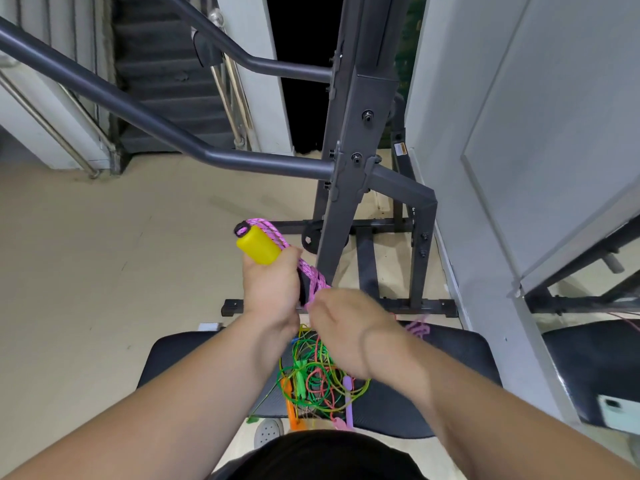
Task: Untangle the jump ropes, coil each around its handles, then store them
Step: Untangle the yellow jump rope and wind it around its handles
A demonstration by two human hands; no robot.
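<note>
My left hand grips a yellow jump-rope handle held upright above the bench. A pink braided rope loops over the handle's top and runs down along it. My right hand pinches that pink rope just below the left hand; it is blurred. Under both hands a tangle of green, pink and yellow thin ropes lies on the black bench pad, with an orange handle, a green handle and a lilac handle in it. More pink rope lies at the pad's far edge.
A dark grey steel gym frame with a long bar stands right behind the bench. A white wall and mirror are on the right, stairs at the far left. A phone lies at the right. Beige floor lies to the left.
</note>
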